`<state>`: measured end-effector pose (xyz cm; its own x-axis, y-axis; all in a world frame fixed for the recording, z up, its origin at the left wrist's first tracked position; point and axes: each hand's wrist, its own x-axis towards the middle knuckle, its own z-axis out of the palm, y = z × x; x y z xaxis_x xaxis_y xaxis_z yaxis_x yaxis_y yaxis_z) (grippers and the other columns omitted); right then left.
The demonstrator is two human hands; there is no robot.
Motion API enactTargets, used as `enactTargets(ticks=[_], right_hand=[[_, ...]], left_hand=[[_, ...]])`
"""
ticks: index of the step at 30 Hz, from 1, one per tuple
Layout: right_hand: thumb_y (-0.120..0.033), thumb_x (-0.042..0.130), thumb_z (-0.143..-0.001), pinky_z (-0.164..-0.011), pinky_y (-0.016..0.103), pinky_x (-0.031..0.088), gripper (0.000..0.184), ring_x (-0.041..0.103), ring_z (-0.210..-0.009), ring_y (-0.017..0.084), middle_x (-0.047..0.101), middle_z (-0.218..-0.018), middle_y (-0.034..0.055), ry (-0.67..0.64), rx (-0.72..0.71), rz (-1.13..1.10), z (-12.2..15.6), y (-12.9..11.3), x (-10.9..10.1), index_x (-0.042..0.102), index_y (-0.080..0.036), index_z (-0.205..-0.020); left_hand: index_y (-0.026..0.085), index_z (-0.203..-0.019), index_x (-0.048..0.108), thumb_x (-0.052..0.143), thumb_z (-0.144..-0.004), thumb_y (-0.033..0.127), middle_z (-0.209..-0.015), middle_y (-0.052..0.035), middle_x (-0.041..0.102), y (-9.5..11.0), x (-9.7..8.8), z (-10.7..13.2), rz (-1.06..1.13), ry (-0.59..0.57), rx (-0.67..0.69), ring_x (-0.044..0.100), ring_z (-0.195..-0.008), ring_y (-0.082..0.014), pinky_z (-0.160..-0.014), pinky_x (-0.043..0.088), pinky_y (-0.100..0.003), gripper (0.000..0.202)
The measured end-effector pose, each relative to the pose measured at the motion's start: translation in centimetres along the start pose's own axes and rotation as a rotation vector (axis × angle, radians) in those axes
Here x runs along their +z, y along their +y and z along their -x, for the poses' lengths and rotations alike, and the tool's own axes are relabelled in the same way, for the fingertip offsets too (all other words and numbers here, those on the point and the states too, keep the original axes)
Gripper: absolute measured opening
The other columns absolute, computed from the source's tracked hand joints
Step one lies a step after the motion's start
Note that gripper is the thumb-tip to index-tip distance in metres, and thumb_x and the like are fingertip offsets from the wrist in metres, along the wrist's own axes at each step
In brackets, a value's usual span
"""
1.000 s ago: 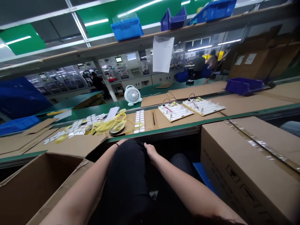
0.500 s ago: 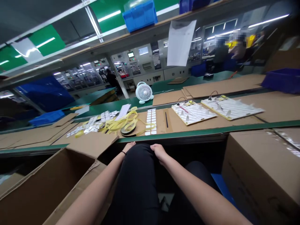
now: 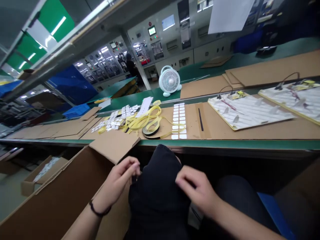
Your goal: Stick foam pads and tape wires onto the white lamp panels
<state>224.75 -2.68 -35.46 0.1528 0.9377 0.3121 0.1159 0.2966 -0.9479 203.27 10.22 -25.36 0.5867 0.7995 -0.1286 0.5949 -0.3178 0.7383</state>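
Okay, left hand and right hand sit well apart above the black-clad knee, fingers curled, can't tell if pinching anything, with yellow tape roll and white adhesive pads kept within reach on the bench edge.

White desk fan on a green bench top, beyond a dark tape roll trailing yellow strips. Columns of white labels on a cardboard sheet, just beside the roll. To the right, 1 wired white board and a 2nd board. Grey control cabinets with lit screens beyond; blue plastic crate at far left.
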Motion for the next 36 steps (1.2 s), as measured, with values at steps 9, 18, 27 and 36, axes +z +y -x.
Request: enactTargets(ticks=[9,18,27,36], right_hand=[[-0.036,0.057,-0.086,-0.087,0.034,0.045,0.021,0.059,-0.094,0.02,0.064,-0.097,0.0038,-0.066,0.271,-0.146,-5.3,2.8,-0.5,0.062,-0.021,-0.099],[-0.019,0.042,-0.093,-0.051,0.031,0.036,0.026,0.045,-0.05,0.014,0.05,-0.053,0.0001,-0.216,-0.495,0.267,-0.9,0.7,-0.4,0.06,-0.019,-0.075],[-0.019,0.046,-0.094,-0.049,0.031,0.041,0.023,0.053,-0.053,0.014,0.056,-0.054,0.0006,-0.384,-0.476,0.28,-2.1,1.1,-2.7,0.067,-0.02,-0.083],[-0.009,0.051,-0.085,-0.057,0.033,0.046,0.034,0.055,-0.063,0.017,0.06,-0.071,0.0024,-0.087,-0.25,0.183,-2.2,1.5,-3.3,0.057,-0.021,-0.117]], left_hand=[[0.015,-0.067,0.059,0.042,-0.089,0.045,-0.066,-0.0011,0.059,1.6,5.1,-9.9,0.108,-0.225,-0.037,0.051,-0.064,-0.0136,-0.063,0.041,-0.026,0.041],[0.019,-0.063,0.049,0.048,-0.077,0.009,-0.051,-0.0001,0.047,4.6,5.4,-0.8,-0.334,-0.052,0.563,0.04,-0.054,-0.0136,-0.054,0.032,-0.033,0.017],[0.022,-0.067,0.056,0.05,-0.076,0.014,-0.089,-0.0028,0.073,3.0,6.8,-1.3,-0.334,0.05,0.601,0.059,-0.075,-0.0191,-0.08,0.048,-0.04,0.013],[0.021,-0.063,0.051,0.048,-0.081,0.021,-0.077,0.0007,0.073,2.1,7.8,-1.1,-0.281,0.028,0.678,0.054,-0.059,-0.0132,-0.081,0.048,-0.035,0.018]])
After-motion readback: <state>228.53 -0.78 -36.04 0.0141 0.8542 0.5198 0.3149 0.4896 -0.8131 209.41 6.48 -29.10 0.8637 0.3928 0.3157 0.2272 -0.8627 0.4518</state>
